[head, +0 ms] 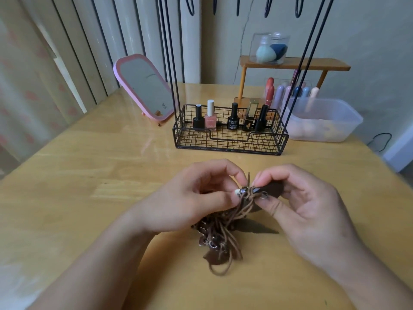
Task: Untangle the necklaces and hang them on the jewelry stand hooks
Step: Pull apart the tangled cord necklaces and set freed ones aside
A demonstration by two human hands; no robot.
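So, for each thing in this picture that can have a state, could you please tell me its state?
Brown cord necklaces: tangled, top of the bundle lifted, rest on the wooden table.
Left hand: pinching the knot.
Right hand: pinching the knot.
Black wire jewelry stand: upright, visible hooks bare.
Pink-framed mirror: tilted back.
Nail polish bottles: upright, capped.

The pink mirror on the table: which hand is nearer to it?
Left. The left hand lies in front of the pink mirror, slightly to its right; the right hand is farther right, beyond the necklace tangle.
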